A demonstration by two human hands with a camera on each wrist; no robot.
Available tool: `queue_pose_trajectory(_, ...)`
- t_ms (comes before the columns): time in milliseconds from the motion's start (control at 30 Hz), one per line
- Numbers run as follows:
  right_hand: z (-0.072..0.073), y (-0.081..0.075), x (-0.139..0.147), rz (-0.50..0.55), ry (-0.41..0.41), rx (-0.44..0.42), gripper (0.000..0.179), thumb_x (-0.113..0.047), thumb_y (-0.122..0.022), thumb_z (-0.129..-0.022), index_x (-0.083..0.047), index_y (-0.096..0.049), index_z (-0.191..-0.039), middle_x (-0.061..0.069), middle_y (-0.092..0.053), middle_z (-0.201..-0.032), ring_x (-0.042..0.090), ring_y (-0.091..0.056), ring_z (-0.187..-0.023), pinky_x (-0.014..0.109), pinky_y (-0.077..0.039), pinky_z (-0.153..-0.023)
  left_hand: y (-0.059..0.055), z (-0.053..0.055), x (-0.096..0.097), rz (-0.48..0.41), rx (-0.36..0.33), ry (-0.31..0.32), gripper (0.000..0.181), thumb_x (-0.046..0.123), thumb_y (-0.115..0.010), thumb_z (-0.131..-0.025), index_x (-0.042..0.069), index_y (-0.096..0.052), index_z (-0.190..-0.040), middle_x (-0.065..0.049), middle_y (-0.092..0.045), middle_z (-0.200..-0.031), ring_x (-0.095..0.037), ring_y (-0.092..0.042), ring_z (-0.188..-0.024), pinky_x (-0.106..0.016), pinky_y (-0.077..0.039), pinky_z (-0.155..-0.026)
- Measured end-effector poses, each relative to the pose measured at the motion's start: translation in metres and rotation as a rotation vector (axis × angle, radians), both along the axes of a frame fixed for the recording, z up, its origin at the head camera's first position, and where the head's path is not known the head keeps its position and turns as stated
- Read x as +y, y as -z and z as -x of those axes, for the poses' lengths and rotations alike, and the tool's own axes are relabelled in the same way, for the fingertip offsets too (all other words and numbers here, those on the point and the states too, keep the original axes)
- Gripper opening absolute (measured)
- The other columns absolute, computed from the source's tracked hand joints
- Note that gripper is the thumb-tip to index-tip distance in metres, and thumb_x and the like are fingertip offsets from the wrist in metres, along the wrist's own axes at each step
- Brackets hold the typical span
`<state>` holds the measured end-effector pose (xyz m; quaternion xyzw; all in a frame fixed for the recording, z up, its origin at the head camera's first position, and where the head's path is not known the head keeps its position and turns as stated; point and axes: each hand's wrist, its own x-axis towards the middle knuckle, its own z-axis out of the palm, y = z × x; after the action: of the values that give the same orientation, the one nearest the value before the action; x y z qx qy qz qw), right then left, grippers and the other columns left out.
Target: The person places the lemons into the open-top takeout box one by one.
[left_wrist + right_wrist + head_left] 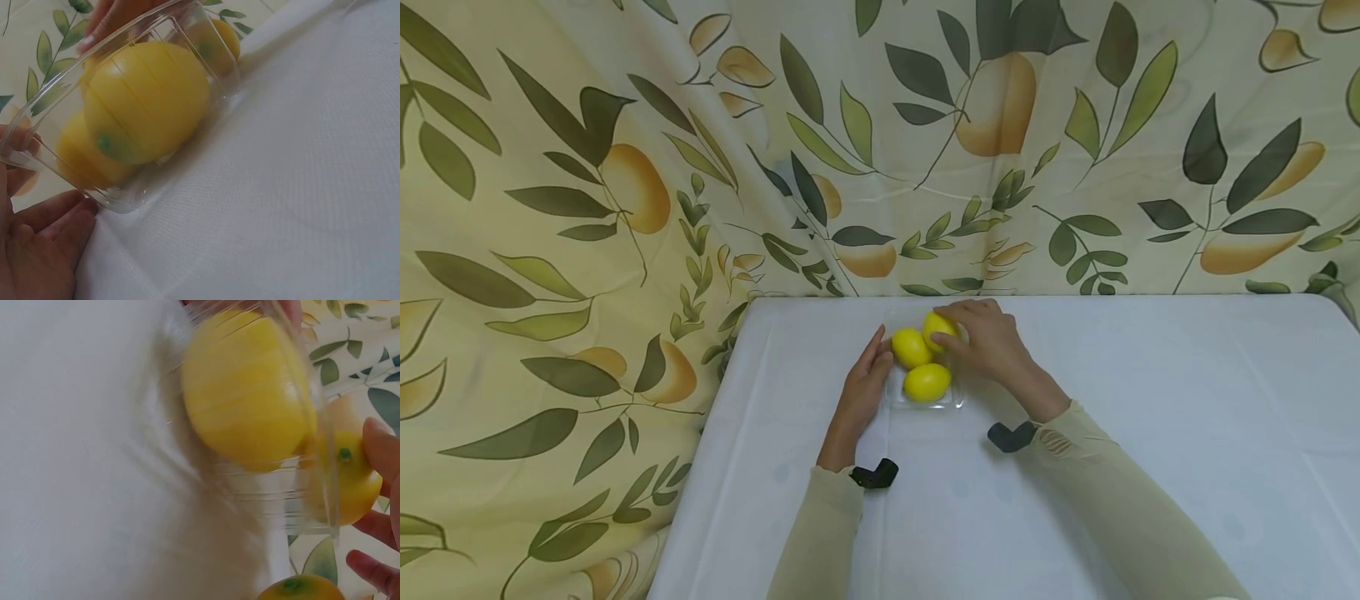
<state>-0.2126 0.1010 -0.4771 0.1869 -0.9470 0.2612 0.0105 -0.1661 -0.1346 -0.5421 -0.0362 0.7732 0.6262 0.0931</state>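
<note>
Three yellow lemons show in the head view around a clear plastic tray (925, 406): a near lemon (927, 382), a left lemon (912, 347) and a far right lemon (939, 331). My right hand (988, 337) reaches over from the right and holds that far right lemon between thumb and fingers. Along the tray's left side lies my left hand (865, 387), fingers fairly straight, fingertips right at the wall. From the left wrist, the big lemon (147, 103) shows through the ribbed plastic (125, 203). Another lemon (303, 589) peeks in low in the right wrist view.
A white cloth (1150, 467) covers the table, whose far edge meets a curtain (1000, 217) printed with leaves and fruit. Black wrist mounts (876, 474) stick out from both sleeves, close above the cloth.
</note>
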Motion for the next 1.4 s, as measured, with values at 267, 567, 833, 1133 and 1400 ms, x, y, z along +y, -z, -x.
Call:
queue_pose_trajectory(267,0.002,0.007,0.001,-0.002,0.012,-0.012,0.055,-0.05,-0.069,-0.095,-0.021,-0.063,-0.141,0.01,-0.064,-0.141,0.037,-0.049,-0.13,0.069,-0.043,-0.099,0.0,0.0,0.001,0.007,0.011,0.003,0.054,0.054,-0.049,-0.104,0.053,-0.033,-0.155,0.016,-0.047,-0.156,-0.013,-0.036,-0.151,-0.049,-0.023,-0.127)
queue_pose_trajectory(567,0.001,0.01,0.003,0.002,0.017,-0.011,0.056,-0.052,-0.067,-0.095,-0.021,-0.062,-0.141,0.009,-0.063,-0.142,0.037,-0.05,-0.129,0.066,-0.044,-0.099,0.0,-0.001,0.001,0.001,0.026,0.015,0.05,0.054,-0.048,-0.104,0.058,-0.032,-0.152,0.015,-0.047,-0.156,-0.014,-0.036,-0.151,-0.05,-0.024,-0.127)
queue_pose_trajectory(833,0.003,0.019,0.004,-0.058,0.024,-0.018,0.055,-0.055,-0.064,-0.096,-0.023,-0.063,-0.14,0.007,-0.064,-0.142,0.036,-0.05,-0.129,0.065,-0.043,-0.099,-0.002,-0.001,0.003,0.011,0.018,0.013,0.052,0.053,-0.048,-0.105,0.054,-0.032,-0.154,0.012,-0.044,-0.159,-0.014,-0.036,-0.151,-0.047,-0.026,-0.127)
queue_pose_trajectory(1133,0.001,0.022,0.003,-0.084,0.021,-0.013,0.055,-0.057,-0.063,-0.096,-0.025,-0.063,-0.14,0.006,-0.063,-0.143,0.036,-0.048,-0.13,0.062,-0.039,-0.097,-0.003,-0.001,0.003,0.027,-0.006,0.008,0.051,0.053,-0.047,-0.104,0.057,-0.032,-0.153,0.013,-0.042,-0.16,-0.012,-0.035,-0.151,-0.046,-0.025,-0.127)
queue_pose_trajectory(1400,0.002,0.02,0.002,-0.087,0.008,-0.02,0.055,-0.055,-0.066,-0.095,-0.024,-0.062,-0.14,0.005,-0.064,-0.143,0.036,-0.05,-0.126,0.06,-0.038,-0.095,-0.001,0.0,0.0,0.018,0.024,0.006,0.052,0.055,-0.049,-0.104,0.054,-0.034,-0.154,0.009,-0.045,-0.159,-0.014,-0.037,-0.15,-0.046,-0.026,-0.127)
